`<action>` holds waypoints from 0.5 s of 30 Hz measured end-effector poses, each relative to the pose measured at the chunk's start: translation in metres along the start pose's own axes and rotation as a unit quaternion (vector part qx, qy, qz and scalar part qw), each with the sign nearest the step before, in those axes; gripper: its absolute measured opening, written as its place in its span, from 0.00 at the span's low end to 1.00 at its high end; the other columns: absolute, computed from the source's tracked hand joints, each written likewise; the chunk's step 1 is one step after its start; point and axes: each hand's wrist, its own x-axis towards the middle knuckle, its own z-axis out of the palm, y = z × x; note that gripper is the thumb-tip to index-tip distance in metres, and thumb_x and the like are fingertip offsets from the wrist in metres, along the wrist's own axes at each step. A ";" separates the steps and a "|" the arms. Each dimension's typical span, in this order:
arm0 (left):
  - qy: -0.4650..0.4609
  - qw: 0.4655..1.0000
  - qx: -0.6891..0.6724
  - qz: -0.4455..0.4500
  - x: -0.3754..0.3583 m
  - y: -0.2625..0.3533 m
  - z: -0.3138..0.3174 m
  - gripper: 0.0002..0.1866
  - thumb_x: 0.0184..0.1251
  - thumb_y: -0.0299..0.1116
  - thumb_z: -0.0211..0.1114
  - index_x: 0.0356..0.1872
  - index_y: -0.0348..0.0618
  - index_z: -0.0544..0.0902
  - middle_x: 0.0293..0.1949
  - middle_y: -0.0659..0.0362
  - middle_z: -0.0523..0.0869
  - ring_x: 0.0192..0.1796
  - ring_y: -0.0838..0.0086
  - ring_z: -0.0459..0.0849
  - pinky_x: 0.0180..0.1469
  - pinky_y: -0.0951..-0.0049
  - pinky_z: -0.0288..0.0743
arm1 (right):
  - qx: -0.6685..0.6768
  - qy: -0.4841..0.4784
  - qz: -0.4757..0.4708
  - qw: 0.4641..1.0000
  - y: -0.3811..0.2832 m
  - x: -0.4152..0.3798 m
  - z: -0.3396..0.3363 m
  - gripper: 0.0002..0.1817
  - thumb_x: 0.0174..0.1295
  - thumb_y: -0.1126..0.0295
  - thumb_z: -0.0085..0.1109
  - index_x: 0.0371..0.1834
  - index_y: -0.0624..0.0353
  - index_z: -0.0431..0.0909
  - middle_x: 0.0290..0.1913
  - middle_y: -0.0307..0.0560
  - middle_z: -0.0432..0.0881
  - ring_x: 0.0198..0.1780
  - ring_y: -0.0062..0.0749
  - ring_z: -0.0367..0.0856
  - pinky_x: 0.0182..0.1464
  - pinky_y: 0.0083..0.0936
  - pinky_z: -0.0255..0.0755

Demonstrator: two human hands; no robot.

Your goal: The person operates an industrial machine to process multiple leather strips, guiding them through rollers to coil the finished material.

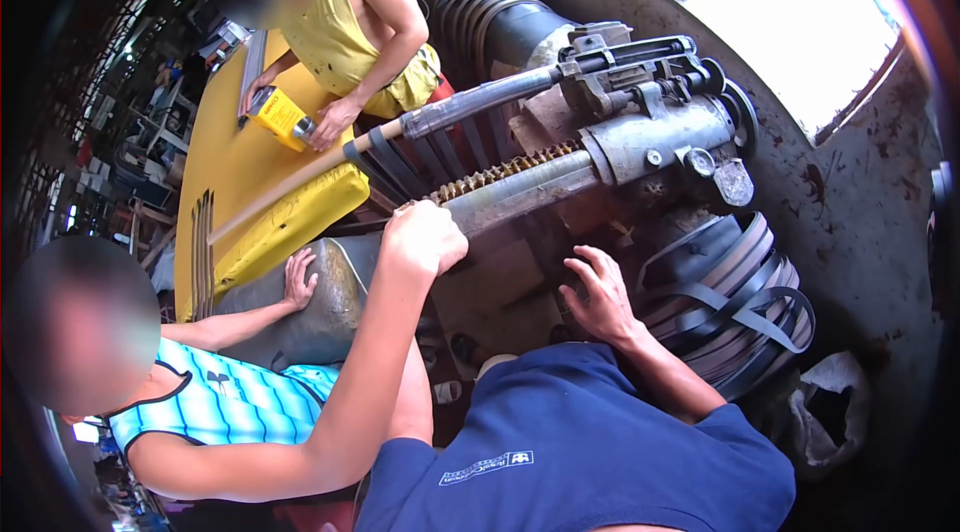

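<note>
My right hand [600,300] is raised over the floor gap below the machine, fingers spread and curved, holding nothing. A stretch of bare skin rises from my left sleeve [395,467], but my left hand is hidden behind a co-worker's forearm. That co-worker's fist [425,237] is closed in front of the near end of a greasy threaded screw [505,172]; its contents cannot be made out. The screw runs into a metal machine head [660,142], above and right of my right hand. A long rod [480,100] lies along the machine's upper side.
A co-worker in yellow [345,27] holds a yellow can [278,117] over a yellow-covered table [225,162]. The co-worker in light blue [245,407] rests one hand on a dark padded roll [335,282]. Coiled straps [740,302] lie right of my right hand.
</note>
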 end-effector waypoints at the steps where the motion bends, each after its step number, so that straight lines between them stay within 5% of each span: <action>1: -0.028 0.999 0.020 -0.025 0.000 0.005 -0.002 0.06 0.52 0.31 0.63 0.25 0.54 0.89 0.27 0.62 0.88 0.35 0.68 0.89 0.37 0.67 0.81 | 0.003 0.011 0.004 1.000 0.001 0.002 -0.003 0.24 0.53 0.70 0.69 0.54 0.59 0.76 0.61 0.56 0.72 0.65 0.53 0.69 0.67 0.44 0.64; 3: -0.079 0.995 0.045 -0.047 0.010 0.024 -0.030 0.08 0.58 0.31 0.62 0.28 0.54 0.90 0.33 0.66 0.90 0.41 0.72 0.88 0.44 0.69 0.81 | 0.004 0.031 0.010 0.999 0.002 0.006 -0.009 0.24 0.53 0.70 0.69 0.54 0.59 0.76 0.61 0.57 0.72 0.63 0.53 0.70 0.65 0.43 0.65; 6: 0.249 0.951 0.075 0.165 0.068 0.033 -0.066 0.04 0.57 0.32 0.64 0.31 0.52 0.86 0.37 0.62 0.87 0.57 0.71 0.81 0.60 0.69 0.74 | -0.009 0.071 0.010 0.997 0.010 0.014 -0.018 0.23 0.53 0.71 0.69 0.54 0.59 0.76 0.59 0.56 0.73 0.62 0.52 0.71 0.65 0.43 0.65; 7: 0.475 0.836 -0.095 0.259 0.082 0.037 -0.099 0.03 0.56 0.31 0.63 0.28 0.50 0.85 0.39 0.61 0.86 0.57 0.70 0.79 0.59 0.70 0.74 | -0.018 0.088 0.010 0.996 0.012 0.017 -0.022 0.22 0.54 0.71 0.68 0.53 0.59 0.76 0.59 0.55 0.74 0.62 0.52 0.71 0.64 0.43 0.65; 9: 0.267 0.953 0.003 0.144 0.086 0.023 -0.115 0.04 0.57 0.33 0.64 0.31 0.52 0.86 0.46 0.62 0.84 0.60 0.67 0.78 0.59 0.71 0.75 | -0.028 0.113 0.014 0.993 0.019 0.025 -0.033 0.22 0.54 0.72 0.68 0.53 0.59 0.77 0.58 0.55 0.74 0.61 0.52 0.72 0.63 0.43 0.66; 11: 0.078 0.993 0.078 0.037 0.079 0.008 -0.123 0.06 0.57 0.36 0.65 0.33 0.53 0.87 0.56 0.62 0.82 0.64 0.68 0.76 0.60 0.72 0.75 | -0.035 0.137 0.016 0.990 0.029 0.030 -0.040 0.21 0.54 0.72 0.68 0.52 0.60 0.77 0.58 0.55 0.74 0.61 0.51 0.72 0.63 0.43 0.66; 13: 0.365 0.918 0.048 0.150 0.070 -0.005 -0.132 0.09 0.56 0.39 0.66 0.36 0.55 0.90 0.68 0.61 0.75 0.68 0.67 0.73 0.63 0.70 0.74 | -0.041 0.153 0.024 0.987 0.032 0.032 -0.046 0.21 0.54 0.73 0.68 0.52 0.60 0.77 0.58 0.54 0.74 0.61 0.51 0.72 0.63 0.42 0.66; 15: 0.491 0.814 -0.240 0.196 0.062 0.001 -0.159 0.11 0.62 0.35 0.60 0.42 0.56 0.88 0.68 0.61 0.74 0.70 0.64 0.71 0.68 0.66 0.70 | -0.043 0.163 0.030 0.985 0.036 0.033 -0.048 0.20 0.55 0.73 0.68 0.52 0.60 0.77 0.57 0.54 0.75 0.60 0.51 0.72 0.63 0.42 0.66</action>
